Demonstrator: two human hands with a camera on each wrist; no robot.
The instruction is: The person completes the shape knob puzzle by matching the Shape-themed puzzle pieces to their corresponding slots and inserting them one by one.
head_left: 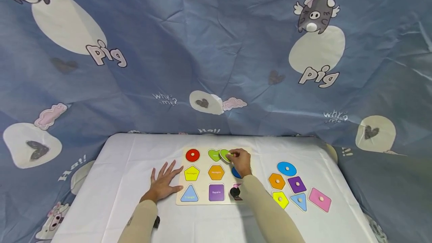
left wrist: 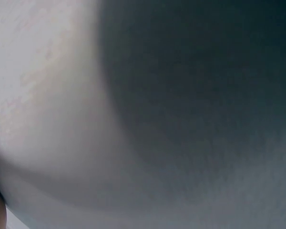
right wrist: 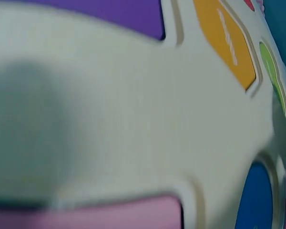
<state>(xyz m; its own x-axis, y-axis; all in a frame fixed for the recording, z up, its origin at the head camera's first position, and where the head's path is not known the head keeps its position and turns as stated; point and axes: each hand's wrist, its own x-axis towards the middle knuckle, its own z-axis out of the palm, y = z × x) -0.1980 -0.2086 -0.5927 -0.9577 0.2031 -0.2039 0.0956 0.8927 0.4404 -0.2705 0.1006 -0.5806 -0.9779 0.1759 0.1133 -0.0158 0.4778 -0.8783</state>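
In the head view my right hand [head_left: 241, 161] pinches a green heart piece [head_left: 224, 155] by its knob, over the pale shape board [head_left: 204, 160]. The piece overlaps the right side of the green heart recess [head_left: 214, 155]. My left hand [head_left: 163, 186] lies with fingers spread at the board's left edge, thumb and a fingertip by the rim. A red circle piece [head_left: 192, 155] with a knob sits at the board's top left. The right wrist view shows the board [right wrist: 133, 109] close up, with the orange hexagon recess [right wrist: 229, 43]. The left wrist view is mostly blurred.
Right of the board on the white cloth [head_left: 114, 183] lie knobbed pieces: blue oval [head_left: 284, 168], orange hexagon [head_left: 274, 181], purple square [head_left: 294, 186], yellow pentagon [head_left: 278, 203], light blue triangle [head_left: 301, 204] and pink rhombus [head_left: 317, 202]. A blue patterned curtain [head_left: 216, 48] hangs behind.
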